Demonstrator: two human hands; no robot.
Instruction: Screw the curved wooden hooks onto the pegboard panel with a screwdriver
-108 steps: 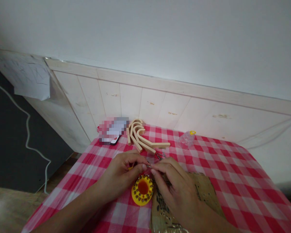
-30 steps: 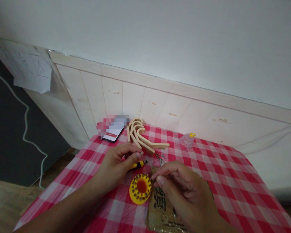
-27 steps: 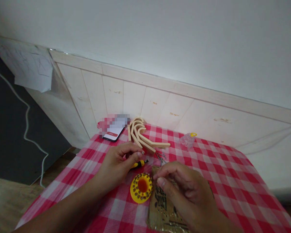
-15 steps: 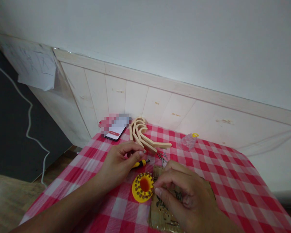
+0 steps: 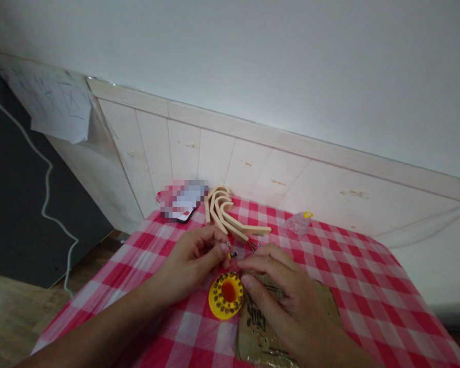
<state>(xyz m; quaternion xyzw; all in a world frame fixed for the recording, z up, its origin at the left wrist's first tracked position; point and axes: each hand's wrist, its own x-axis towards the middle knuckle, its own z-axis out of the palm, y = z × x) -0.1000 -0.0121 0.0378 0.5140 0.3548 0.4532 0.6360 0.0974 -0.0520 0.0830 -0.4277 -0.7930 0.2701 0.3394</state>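
My left hand (image 5: pixel 199 258) is closed in a pinch on a small metal bit (image 5: pixel 228 244), its end showing at the fingertips. Below that pinch the dark tip of a yellow-and-black screwdriver (image 5: pixel 233 255) shows, its handle covered by the hand. My right hand (image 5: pixel 279 286) has its thumb and fingers drawn together beside a round yellow bit holder (image 5: pixel 216 305); what they hold, if anything, is hidden. Rings of small metal bits stand around the holder's red centre. Under the right hand lies a worn cardboard piece (image 5: pixel 249 342) with dark print and holes.
Curved wooden pieces (image 5: pixel 249 228) lie near the wall, with several screws (image 5: pixel 252 246) just in front. A partly blurred phone (image 5: pixel 186 214) rests at the back left. A clear plastic bag (image 5: pixel 296 225) with a yellow top sits at the back right. A checked cloth (image 5: pixel 368 286) covers the table.
My right hand has moved up and slightly left from the holder's edge, closer to my left hand. The left hand has shifted slightly and now covers the screwdriver's handle.
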